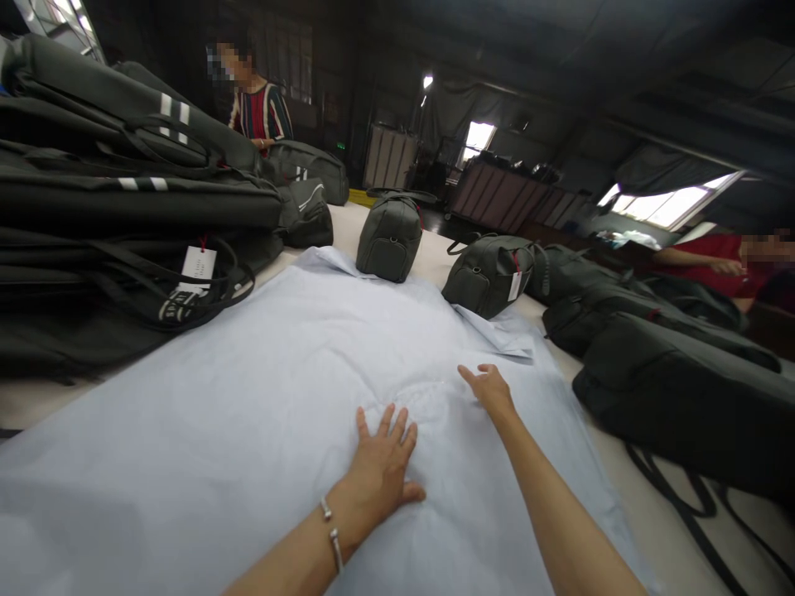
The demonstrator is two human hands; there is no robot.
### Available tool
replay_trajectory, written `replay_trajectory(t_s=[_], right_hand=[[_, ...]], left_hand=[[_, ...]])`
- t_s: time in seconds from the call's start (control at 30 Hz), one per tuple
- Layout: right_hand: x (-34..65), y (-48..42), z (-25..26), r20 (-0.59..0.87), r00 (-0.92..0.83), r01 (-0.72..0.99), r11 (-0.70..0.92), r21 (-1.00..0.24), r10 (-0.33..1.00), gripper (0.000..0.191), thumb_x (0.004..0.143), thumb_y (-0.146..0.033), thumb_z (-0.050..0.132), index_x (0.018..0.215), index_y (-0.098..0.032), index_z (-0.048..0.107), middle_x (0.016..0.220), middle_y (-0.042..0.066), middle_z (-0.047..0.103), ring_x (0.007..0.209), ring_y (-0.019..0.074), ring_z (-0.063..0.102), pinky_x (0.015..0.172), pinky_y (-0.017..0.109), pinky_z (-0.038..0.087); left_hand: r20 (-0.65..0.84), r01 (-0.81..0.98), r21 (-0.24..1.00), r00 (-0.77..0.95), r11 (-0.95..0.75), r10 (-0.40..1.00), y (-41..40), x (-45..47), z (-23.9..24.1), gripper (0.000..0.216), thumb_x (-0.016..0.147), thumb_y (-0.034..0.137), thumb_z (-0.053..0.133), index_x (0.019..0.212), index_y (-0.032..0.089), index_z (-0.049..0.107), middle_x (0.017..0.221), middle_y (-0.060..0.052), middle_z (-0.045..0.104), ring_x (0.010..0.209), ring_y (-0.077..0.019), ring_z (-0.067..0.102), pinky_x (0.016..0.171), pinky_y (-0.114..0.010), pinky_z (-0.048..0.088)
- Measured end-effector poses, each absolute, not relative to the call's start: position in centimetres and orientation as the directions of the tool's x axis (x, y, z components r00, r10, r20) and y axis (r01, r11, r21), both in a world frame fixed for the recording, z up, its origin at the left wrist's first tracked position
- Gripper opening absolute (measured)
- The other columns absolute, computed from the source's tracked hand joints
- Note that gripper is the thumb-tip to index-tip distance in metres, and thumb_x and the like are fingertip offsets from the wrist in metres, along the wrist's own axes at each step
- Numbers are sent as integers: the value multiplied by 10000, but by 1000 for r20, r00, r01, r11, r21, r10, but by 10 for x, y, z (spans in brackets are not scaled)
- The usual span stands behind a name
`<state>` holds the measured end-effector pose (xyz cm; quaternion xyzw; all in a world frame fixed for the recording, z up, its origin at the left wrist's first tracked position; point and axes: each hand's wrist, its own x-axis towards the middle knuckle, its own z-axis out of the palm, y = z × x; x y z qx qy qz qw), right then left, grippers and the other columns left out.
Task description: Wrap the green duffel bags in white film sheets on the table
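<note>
A large pale, thin sheet [267, 397], perhaps plastic, lies spread over the table in front of me, wrinkled around my hands. My left hand [382, 463], with a silver bangle [332, 534] at the wrist, rests flat on it with fingers spread. Farther out and to the right, my right hand [489, 385] is over the sheet, thumb and forefinger apart; its other fingers are partly hidden, and I see nothing held. At the sheet's far edge stand a dark green bag [390, 240] and a second dark bag [488, 277] with a white tag. A folded corner [503, 339] lies beside that second bag.
Dark bags [137, 199] are piled high along the left edge. More dark bags [683, 389] line the right side, their straps [683, 497] trailing on the table [627, 463]. A person in a striped top [261, 112] stands at far left; another in red [708, 257] is at right.
</note>
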<state>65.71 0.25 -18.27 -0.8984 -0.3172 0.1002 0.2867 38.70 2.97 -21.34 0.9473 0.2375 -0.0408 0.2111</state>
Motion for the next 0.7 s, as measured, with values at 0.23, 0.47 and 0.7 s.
replay_trajectory(t_s=[0.23, 0.47, 0.7], right_hand=[[590, -8, -223, 50, 426, 863, -390, -322, 903, 664, 981, -531, 280, 1524, -147, 285, 1622, 95, 195, 1506, 261, 82, 1209, 506, 44], [596, 1, -236, -39, 391, 901, -390, -190, 920, 690, 1002, -543, 238, 1555, -136, 169, 1635, 76, 113, 1510, 245, 44, 1214, 512, 53], [596, -24, -171, 90, 479, 872, -461, -164, 873, 705, 994, -510, 323, 1547, -99, 176, 1627, 121, 130, 1509, 270, 29, 1208, 544, 5]], left_hand=[[-100, 452, 336, 890, -826, 446, 27, 383, -220, 899, 805, 760, 524, 1530, 275, 308, 1604, -139, 203, 1473, -437, 113, 1059, -827, 10], [-66, 434, 298, 898, -850, 435, 35, 392, -221, 900, 839, 769, 462, 1541, 236, 278, 1609, -148, 199, 1481, -421, 97, 1077, -800, -5], [-32, 464, 329, 876, -822, 482, 52, 394, -155, 728, 942, 555, 514, 1532, 198, 278, 1620, -154, 162, 1493, -357, 111, 1136, -686, 192]])
